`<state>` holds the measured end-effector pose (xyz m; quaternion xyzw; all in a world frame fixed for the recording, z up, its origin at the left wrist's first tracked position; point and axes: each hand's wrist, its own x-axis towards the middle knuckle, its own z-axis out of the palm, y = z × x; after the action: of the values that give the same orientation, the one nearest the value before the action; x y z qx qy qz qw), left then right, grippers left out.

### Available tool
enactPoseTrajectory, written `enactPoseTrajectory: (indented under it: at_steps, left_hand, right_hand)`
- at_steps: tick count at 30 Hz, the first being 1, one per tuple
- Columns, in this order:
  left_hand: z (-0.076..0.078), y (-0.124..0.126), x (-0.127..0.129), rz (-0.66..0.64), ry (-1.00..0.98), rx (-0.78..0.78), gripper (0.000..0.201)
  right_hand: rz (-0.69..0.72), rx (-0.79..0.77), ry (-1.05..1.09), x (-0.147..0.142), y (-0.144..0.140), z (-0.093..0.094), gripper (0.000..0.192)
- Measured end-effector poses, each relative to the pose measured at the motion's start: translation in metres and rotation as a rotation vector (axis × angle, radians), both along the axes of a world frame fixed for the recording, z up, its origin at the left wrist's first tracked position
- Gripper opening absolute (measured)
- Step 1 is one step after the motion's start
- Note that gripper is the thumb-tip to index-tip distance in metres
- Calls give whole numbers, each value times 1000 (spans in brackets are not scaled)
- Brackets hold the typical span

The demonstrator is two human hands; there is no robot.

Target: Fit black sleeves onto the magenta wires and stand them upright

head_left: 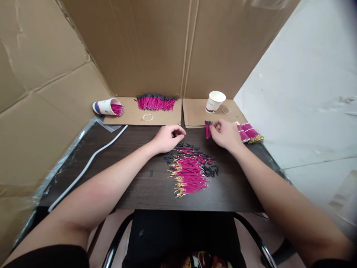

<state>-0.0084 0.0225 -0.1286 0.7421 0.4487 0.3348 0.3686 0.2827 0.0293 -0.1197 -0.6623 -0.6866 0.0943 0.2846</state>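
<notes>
The right hand (226,134) pinches a little bunch of pink wires (208,130) standing on the dark surface (134,186), while the left hand (167,138), curled and holding nothing I can see, rests by the big wire pile (189,172), so it seems wise to keep the ends level.

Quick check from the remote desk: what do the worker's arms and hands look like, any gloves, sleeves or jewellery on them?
Both arms are bare from above the elbow down. The left hand and right hand wear no gloves, and no rings, watch or wristbands show. A dark, black-looking short sleeve edge shows at each upper arm at the picture's bottom corners. No markings show.
</notes>
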Motion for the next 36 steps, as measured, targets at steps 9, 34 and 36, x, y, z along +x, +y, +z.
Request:
enactPoseTrajectory:
  at_steps: [9, 34, 36]
  left_hand:
    - [1, -2, -3, -131, 112, 139, 7]
    - [1, -6, -3, -189, 150, 183, 8]
    - [1, -6, -2, -187, 140, 181, 8]
  right_hand:
    - [702, -91, 112, -29, -40, 17, 12]
    - [1092, -223, 153, -47, -67, 26, 11]
    - [1098, -214, 154, -48, -67, 25, 14]
